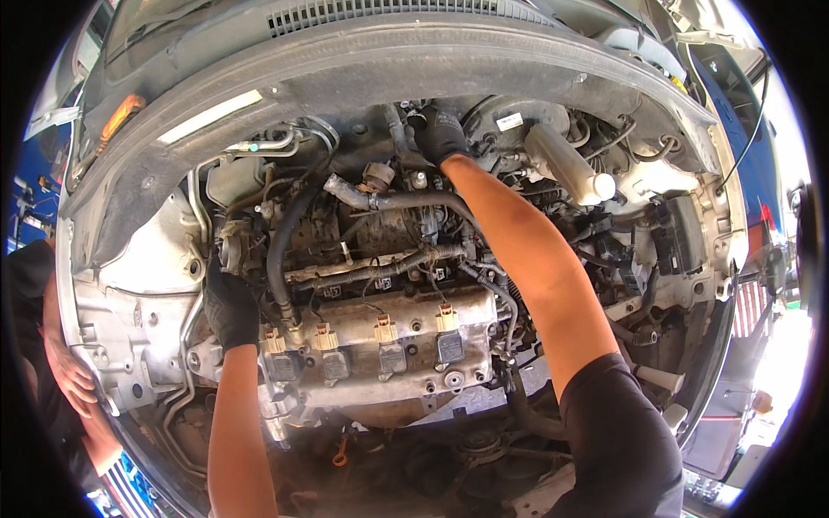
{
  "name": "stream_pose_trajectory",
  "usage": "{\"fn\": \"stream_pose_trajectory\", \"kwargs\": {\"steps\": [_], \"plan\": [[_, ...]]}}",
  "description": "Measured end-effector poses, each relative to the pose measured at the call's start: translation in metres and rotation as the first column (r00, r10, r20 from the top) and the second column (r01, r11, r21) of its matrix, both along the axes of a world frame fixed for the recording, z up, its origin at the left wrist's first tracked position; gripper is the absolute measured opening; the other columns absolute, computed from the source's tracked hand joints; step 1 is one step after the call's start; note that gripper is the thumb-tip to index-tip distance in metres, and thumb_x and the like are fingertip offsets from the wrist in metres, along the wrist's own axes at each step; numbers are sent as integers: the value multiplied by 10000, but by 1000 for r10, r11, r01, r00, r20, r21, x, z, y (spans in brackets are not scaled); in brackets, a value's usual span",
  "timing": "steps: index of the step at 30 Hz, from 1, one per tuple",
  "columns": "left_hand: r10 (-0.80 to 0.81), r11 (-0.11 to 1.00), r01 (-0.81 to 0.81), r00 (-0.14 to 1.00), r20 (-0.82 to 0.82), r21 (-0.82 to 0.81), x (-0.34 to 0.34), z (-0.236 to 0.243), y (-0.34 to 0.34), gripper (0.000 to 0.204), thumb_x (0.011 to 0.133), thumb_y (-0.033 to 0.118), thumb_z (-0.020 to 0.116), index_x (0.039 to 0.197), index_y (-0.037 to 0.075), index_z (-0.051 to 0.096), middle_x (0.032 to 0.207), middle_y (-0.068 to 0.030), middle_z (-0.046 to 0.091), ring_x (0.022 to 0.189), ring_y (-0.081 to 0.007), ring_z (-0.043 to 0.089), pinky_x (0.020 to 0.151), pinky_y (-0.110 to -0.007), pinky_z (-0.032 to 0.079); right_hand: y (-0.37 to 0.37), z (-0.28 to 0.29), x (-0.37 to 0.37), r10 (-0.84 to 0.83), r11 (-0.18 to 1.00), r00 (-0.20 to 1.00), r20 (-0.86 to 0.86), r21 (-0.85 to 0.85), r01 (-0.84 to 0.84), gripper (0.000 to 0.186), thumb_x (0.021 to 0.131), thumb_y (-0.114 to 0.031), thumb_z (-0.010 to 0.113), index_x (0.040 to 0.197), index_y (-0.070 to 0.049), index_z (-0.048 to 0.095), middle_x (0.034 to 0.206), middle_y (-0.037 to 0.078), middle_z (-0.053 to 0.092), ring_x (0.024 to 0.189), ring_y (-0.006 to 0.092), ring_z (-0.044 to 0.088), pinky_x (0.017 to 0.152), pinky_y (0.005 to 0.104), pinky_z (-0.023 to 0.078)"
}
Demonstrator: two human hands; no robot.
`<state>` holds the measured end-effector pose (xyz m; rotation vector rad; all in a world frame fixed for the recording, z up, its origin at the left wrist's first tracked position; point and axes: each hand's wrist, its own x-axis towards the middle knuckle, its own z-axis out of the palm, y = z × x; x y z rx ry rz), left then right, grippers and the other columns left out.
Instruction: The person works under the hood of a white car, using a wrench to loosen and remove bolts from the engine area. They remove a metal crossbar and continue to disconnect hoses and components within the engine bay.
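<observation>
Grimy silver engine valve cover [380, 324], 4 tan-topped coils: gloved left hand [231, 306] grips its left end; gloved right hand [442, 136] far back, grip hidden.

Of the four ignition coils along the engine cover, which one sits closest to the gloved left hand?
The leftmost coil, with its tan connector cap. It sits right beside the left hand; the other three run off to the right.

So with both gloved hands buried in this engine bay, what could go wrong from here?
1. The right hand reaches deep behind the engine by the black hose; the bare forearm could scrape on brackets and wiring.
2. The left hand grips low beside the ignition coils, so a slip might strain their connectors.
3. Another person's hand rests on the bay's edge, close enough to be bumped.
</observation>
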<state>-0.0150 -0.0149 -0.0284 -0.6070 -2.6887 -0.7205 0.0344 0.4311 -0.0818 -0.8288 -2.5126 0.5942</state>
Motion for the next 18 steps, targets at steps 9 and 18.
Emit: {"fn": "stream_pose_trajectory", "kwargs": {"steps": [9,18], "plan": [[66,997,-72,975,213,21,6,11,8,403,903,74,444,1293,-26,465,1058,-263,592,978,-403,580,857,-465,450,-20,-4,-2,-61,988,997,-49,-148,53,384,856,-372,539,1069,-65,626,1008,242,641,953,417,602,839,498,473],[28,1000,-28,999,21,-7,4,1,3,380,932,86,401,1285,-35,471,1055,-267,591,1001,-397,572,870,-463,444,-29,7,-6,-73,989,996,52,-122,79,371,836,-346,542,1036,-48,635,1015,263,636,966,414,601,840,492,469]]}}
